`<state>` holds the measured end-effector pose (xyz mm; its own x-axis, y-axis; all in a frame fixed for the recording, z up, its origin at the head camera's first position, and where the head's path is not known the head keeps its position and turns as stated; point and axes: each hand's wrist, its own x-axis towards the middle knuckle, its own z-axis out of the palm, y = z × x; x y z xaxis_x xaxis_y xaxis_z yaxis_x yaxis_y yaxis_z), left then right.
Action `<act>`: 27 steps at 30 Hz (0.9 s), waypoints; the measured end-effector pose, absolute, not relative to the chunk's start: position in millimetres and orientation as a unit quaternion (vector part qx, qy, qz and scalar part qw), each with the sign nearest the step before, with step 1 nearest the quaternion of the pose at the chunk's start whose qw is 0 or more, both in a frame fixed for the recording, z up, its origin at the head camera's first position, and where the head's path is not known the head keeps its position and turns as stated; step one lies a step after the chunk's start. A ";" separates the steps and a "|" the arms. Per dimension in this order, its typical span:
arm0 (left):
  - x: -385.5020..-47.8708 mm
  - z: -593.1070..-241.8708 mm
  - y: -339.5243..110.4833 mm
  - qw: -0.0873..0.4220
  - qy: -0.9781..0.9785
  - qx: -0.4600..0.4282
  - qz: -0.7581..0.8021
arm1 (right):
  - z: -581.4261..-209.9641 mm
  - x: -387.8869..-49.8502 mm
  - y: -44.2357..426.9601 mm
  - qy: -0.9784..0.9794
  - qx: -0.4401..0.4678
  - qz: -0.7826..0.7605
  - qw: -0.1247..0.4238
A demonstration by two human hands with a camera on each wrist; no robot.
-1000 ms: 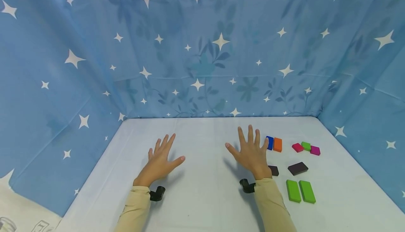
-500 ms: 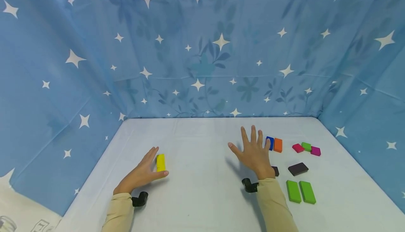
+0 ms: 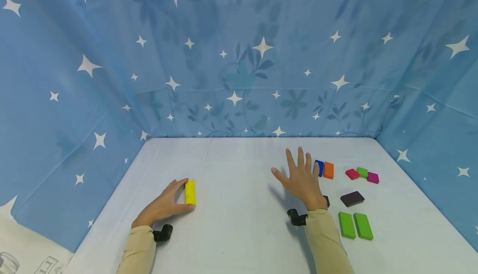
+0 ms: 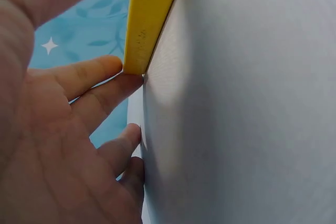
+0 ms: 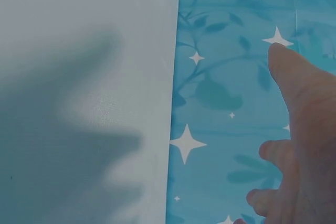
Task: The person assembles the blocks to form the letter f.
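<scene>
a: what has the left hand [image 3: 162, 204] got?
b: it pinches the yellow block [image 3: 190, 193] endwise, fingertips at the far end, thumb at the near end.
a: where's that block?
b: on the left part of the white surface [image 3: 239, 232].
a: and the right hand [image 3: 302, 184]?
b: fingers spread, above the surface, near the blue block [image 3: 320, 169] and orange block [image 3: 328, 170].

we take this for a curtained recording booth: blue star-print curtains [image 3: 239, 58] close in the white table [image 3: 239, 224] from behind and along both sides, and we see a pair of black wrist cameras [image 3: 163, 233] worn above it. we cannot tell what kind of building lies around the curtains.
</scene>
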<state>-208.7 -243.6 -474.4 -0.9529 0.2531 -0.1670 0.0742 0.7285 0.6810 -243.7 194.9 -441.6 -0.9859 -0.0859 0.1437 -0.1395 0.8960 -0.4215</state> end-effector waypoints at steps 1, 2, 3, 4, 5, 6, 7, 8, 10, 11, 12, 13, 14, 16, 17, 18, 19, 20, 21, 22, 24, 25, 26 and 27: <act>-209.2 -474.3 -243.4 0.124 0.921 0.089 0.358 | -440.8 -243.6 194.8 -0.972 0.058 0.220 0.060; -209.4 -474.1 -243.2 0.123 0.921 0.089 0.358 | -439.8 -243.3 194.6 -0.972 0.057 0.220 0.060; -209.4 -473.9 -243.0 0.123 0.921 0.090 0.358 | -438.9 -243.2 194.6 -0.972 0.057 0.220 0.058; -209.5 -474.1 -243.2 0.123 0.921 0.089 0.357 | -438.2 -243.0 194.5 -0.973 0.057 0.217 0.058; -209.6 -474.4 -243.4 0.123 0.922 0.091 0.357 | -437.6 -242.8 194.4 -0.973 0.058 0.215 0.059; -209.6 -474.7 -243.6 0.121 0.923 0.093 0.354 | -437.1 -242.4 194.2 -0.973 0.058 0.213 0.059; -209.5 -475.0 -243.8 0.119 0.924 0.096 0.351 | -436.8 -242.4 194.3 -0.974 0.059 0.213 0.059; -209.7 -475.0 -244.0 0.116 0.925 0.101 0.348 | -436.5 -242.2 194.4 -0.973 0.059 0.213 0.058; -210.4 -476.2 -244.7 0.111 0.925 0.106 0.348 | -436.7 -242.3 194.9 -0.973 0.060 0.214 0.055; -210.6 -476.5 -244.7 0.108 0.924 0.110 0.349 | -436.7 -242.3 195.1 -0.973 0.060 0.216 0.054; -210.9 -476.6 -244.8 0.105 0.924 0.113 0.349 | -436.7 -242.3 195.5 -0.973 0.059 0.217 0.052; -211.2 -476.8 -244.7 0.101 0.924 0.116 0.350 | -436.7 -242.3 195.8 -0.973 0.059 0.219 0.051; -211.5 -477.0 -244.5 0.097 0.924 0.118 0.352 | -436.7 -242.2 196.1 -0.973 0.059 0.219 0.049; -211.8 -477.5 -243.7 0.091 0.923 0.122 0.354 | -436.5 -242.2 196.6 -0.972 0.059 0.220 0.049; -211.9 -477.5 -242.9 0.086 0.924 0.126 0.352 | -436.4 -242.1 196.8 -0.972 0.059 0.220 0.049; -212.1 -477.8 -242.0 0.082 0.924 0.128 0.350 | -436.5 -242.2 197.1 -0.972 0.059 0.221 0.050; -212.4 -478.0 -240.7 0.077 0.924 0.132 0.350 | -436.7 -242.5 197.3 -0.972 0.059 0.220 0.050; -212.5 -478.1 -239.3 0.073 0.924 0.135 0.350 | -436.9 -242.7 197.7 -0.972 0.059 0.220 0.050; -212.7 -478.3 -237.9 0.069 0.924 0.140 0.348 | -437.2 -242.9 198.0 -0.972 0.059 0.220 0.050; -212.7 -478.4 -236.4 0.067 0.924 0.142 0.348 | -437.3 -243.0 198.2 -0.972 0.059 0.221 0.050; -212.1 -478.0 -232.6 0.063 0.923 0.145 0.350 | -437.4 -243.1 198.2 -0.972 0.059 0.223 0.048; -211.7 -477.4 -230.5 0.062 0.923 0.148 0.351 | -437.3 -243.0 198.2 -0.972 0.059 0.224 0.048; -211.2 -477.1 -228.2 0.061 0.923 0.147 0.351 | -437.2 -242.9 198.2 -0.971 0.059 0.225 0.048; -211.1 -477.0 -225.7 0.059 0.923 0.149 0.351 | -437.1 -242.8 198.2 -0.971 0.059 0.226 0.048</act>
